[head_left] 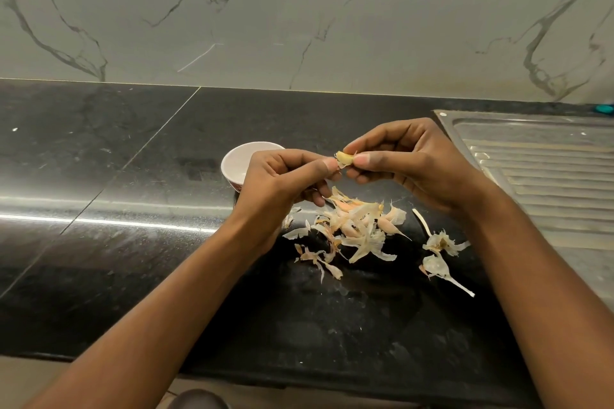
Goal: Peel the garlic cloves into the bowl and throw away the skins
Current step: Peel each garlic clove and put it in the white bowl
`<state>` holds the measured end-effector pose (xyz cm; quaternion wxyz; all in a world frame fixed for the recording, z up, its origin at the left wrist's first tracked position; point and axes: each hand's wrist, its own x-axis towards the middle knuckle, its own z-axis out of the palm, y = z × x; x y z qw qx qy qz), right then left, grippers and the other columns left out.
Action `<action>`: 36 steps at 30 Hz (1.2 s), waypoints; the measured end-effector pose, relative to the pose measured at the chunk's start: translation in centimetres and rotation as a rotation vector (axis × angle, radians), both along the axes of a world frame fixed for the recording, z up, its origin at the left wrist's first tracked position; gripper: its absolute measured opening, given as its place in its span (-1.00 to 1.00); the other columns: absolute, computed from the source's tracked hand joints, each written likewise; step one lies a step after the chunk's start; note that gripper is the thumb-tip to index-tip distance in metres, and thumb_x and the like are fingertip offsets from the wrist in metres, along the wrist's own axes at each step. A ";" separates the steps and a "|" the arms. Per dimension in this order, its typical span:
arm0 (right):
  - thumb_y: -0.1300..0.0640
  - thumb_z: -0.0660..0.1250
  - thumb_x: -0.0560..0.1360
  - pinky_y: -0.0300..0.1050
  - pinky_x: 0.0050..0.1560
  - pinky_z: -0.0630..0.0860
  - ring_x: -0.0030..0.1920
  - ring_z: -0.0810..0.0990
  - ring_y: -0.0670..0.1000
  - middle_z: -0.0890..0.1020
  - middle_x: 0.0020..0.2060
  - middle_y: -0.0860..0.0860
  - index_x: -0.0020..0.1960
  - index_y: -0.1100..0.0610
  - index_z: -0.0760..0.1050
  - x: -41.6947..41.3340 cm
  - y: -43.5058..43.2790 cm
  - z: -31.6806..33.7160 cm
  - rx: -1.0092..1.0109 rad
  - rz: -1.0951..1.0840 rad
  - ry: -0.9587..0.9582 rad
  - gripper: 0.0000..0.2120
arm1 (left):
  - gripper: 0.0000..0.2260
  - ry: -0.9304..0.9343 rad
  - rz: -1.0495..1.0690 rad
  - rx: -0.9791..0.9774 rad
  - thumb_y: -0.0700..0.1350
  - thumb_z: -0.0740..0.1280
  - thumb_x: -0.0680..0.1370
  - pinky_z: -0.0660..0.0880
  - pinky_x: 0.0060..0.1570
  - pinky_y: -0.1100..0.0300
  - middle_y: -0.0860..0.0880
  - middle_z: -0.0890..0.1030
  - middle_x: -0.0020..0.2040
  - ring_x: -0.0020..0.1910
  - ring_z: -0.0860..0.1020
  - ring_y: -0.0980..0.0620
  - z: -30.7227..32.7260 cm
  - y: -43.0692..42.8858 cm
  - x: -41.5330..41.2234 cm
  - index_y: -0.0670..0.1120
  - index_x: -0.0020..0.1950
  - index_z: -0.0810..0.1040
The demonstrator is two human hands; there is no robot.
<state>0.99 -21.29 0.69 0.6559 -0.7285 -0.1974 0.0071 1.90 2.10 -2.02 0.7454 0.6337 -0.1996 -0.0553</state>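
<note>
I see both hands pinching one garlic clove point(344, 159) above the counter point(133, 176): left hand point(285, 183) and right hand point(408, 163) grip opposite ends. Bowl point(239, 159) sits behind the left hand. Skins point(355, 226) lie piled below.

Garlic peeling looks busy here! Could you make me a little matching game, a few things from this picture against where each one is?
Things:
1. garlic clove
2. bowl
3. garlic skins
4. steel draining board

Places:
A. at the far right, set into the counter
B. pinched between the fingertips of both hands
C. loose on the black counter below the hands
D. behind the left hand, partly hidden

Pairs: 1-B, 2-D, 3-C, 4-A
</note>
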 end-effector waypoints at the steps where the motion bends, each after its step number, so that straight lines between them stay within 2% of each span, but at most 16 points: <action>1: 0.29 0.47 0.52 -0.08 0.02 0.73 -0.02 0.77 0.15 0.77 0.01 0.24 0.18 0.32 0.67 0.0 0.0 0.0 -0.006 0.007 -0.004 -0.75 | -0.80 0.011 -0.005 -0.013 -0.17 0.49 0.58 0.58 -0.27 0.18 -0.36 0.69 -0.08 -0.24 0.61 -0.10 0.0 -0.1 0.0 -0.33 0.01 0.72; 3: 0.29 0.47 0.53 -0.09 0.03 0.72 -0.01 0.78 0.14 0.77 0.01 0.23 0.19 0.32 0.67 -0.1 0.1 0.0 -0.021 0.012 -0.013 -0.75 | -0.74 0.018 -0.005 -0.008 -0.09 0.52 0.52 0.59 -0.26 0.18 -0.31 0.70 -0.11 -0.24 0.61 -0.10 0.0 -0.2 0.0 -0.31 0.00 0.73; 6: 0.29 0.47 0.53 -0.11 0.04 0.70 0.00 0.77 0.14 0.77 0.01 0.23 0.17 0.32 0.68 -0.2 0.2 0.0 -0.052 0.008 -0.025 -0.77 | -0.78 0.018 -0.009 -0.011 -0.14 0.53 0.48 0.63 -0.22 0.20 -0.23 0.72 -0.16 -0.24 0.63 -0.07 0.1 -0.2 -0.1 -0.27 0.01 0.73; 10: 0.28 0.47 0.54 -0.13 -0.01 0.69 -0.05 0.75 0.11 0.76 -0.03 0.22 0.13 0.29 0.70 -0.1 0.2 0.0 -0.054 0.017 -0.011 -0.82 | -0.80 0.024 -0.029 -0.037 -0.20 0.52 0.49 0.65 -0.17 0.20 -0.24 0.72 -0.13 -0.23 0.65 -0.08 0.0 0.0 -0.1 -0.27 0.06 0.72; 19: 0.26 0.43 0.61 -0.10 -0.05 0.70 -0.12 0.75 0.09 0.77 -0.10 0.15 0.11 0.24 0.70 -0.1 0.3 0.0 -0.128 -0.017 -0.049 -0.88 | -0.76 0.036 -0.055 -0.020 -0.20 0.52 0.49 0.69 -0.08 0.13 -0.25 0.74 -0.06 -0.17 0.68 -0.10 -0.1 -0.1 -0.1 -0.27 0.11 0.71; 25: 0.22 0.36 0.66 -0.05 -0.11 0.72 -0.13 0.77 0.18 0.75 -0.10 0.20 0.13 0.27 0.61 0.0 0.4 0.3 -0.093 -0.024 -0.017 -0.88 | -0.75 0.031 -0.082 -0.006 -0.18 0.51 0.48 0.68 -0.08 0.13 -0.23 0.71 -0.10 -0.18 0.67 -0.10 -0.3 -0.1 -0.1 -0.28 0.10 0.69; 30: 0.28 0.49 0.57 -0.07 -0.12 0.71 -0.11 0.78 0.19 0.77 -0.12 0.19 0.08 0.31 0.65 0.0 -0.2 0.2 -0.171 -0.081 -0.048 -0.87 | -0.77 0.037 -0.065 -0.006 -0.20 0.51 0.49 0.69 -0.09 0.13 -0.22 0.72 -0.10 -0.20 0.67 -0.10 -0.2 -0.1 -0.1 -0.27 0.10 0.69; 33: 0.36 0.54 0.50 -0.03 -0.04 0.74 -0.06 0.79 0.18 0.79 -0.09 0.18 0.05 0.33 0.66 -0.2 -0.7 0.3 -0.228 -0.074 -0.062 -0.85 | -0.81 0.022 -0.035 0.003 -0.23 0.52 0.50 0.68 -0.13 0.16 -0.20 0.72 -0.14 -0.22 0.67 -0.09 -0.2 -0.1 0.0 -0.27 0.08 0.70; 36: 0.39 0.45 0.57 -0.01 0.07 0.73 0.02 0.79 0.14 0.79 -0.03 0.15 0.11 0.32 0.71 -0.3 -0.7 0.3 -0.256 -0.044 -0.081 -0.86 | -0.84 -0.008 0.010 0.015 -0.27 0.53 0.50 0.65 -0.21 0.23 -0.18 0.73 -0.17 -0.27 0.68 -0.04 -0.2 -0.1 0.0 -0.28 0.06 0.70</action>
